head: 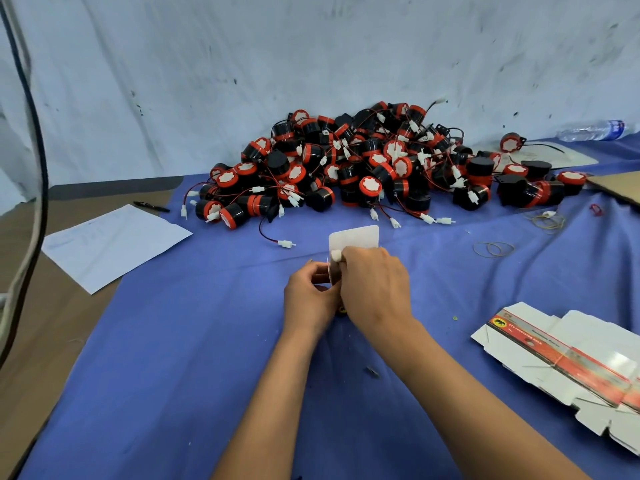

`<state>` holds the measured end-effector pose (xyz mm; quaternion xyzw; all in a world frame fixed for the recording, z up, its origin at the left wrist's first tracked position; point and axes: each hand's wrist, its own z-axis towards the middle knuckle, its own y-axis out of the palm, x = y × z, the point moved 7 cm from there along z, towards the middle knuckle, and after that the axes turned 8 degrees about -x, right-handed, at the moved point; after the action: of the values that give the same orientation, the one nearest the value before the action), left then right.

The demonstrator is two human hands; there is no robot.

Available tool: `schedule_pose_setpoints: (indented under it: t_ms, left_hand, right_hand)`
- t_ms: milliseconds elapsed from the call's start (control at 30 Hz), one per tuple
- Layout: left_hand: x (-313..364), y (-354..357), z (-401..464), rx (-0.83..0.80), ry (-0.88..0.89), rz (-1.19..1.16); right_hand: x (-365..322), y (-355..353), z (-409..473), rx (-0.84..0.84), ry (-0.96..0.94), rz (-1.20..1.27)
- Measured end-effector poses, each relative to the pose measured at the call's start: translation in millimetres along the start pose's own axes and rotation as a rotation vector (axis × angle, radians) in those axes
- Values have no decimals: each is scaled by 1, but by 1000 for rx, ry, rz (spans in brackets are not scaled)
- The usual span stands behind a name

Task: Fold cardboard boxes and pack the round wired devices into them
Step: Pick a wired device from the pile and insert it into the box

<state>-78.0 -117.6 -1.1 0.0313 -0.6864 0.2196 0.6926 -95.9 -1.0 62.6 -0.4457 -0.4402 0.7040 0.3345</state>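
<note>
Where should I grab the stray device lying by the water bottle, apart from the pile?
Take the lone device across its black round body, coming from above. Its red-rimmed face tilts toward the camera and its wire trails right toward the water bottle, so avoid that side.

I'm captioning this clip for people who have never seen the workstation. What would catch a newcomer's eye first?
First, the big heap of black-and-red round wired devices piled on the blue cloth against the far wall. Next, both hands at centre: the left hand and right hand hold a small white box with its flap up. Flat printed box blanks lie at right.
</note>
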Motion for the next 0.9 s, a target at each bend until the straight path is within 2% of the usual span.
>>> schedule_pose_setpoints:
  t_ms: [67,167,267,500,633,733,900]
  left_hand:
    - [-1,0,1,-1,-5,-1]
    - [3,0,-2,-11,20,-25]
    - [9,1,-5,-14,40,19]
    - [11,2,-8,-10,26,68]
    - [13,2,-10,-7,21,66]
    - [14,1,-10,-5,38,69]
    - [20,4,-9,-3,97,139]
  right_hand:
    - [-2,6,1,-17,-28,29]
    - [-4,23,4,-148,-79,-18]
    - [4,23,7,-178,-45,95]
    - [15,11,5,33,26,336]
    - [15,2,7,63,-18,418]
    - [8,5,10,-50,-124,295]
    - [8,5,20,-138,-40,465]
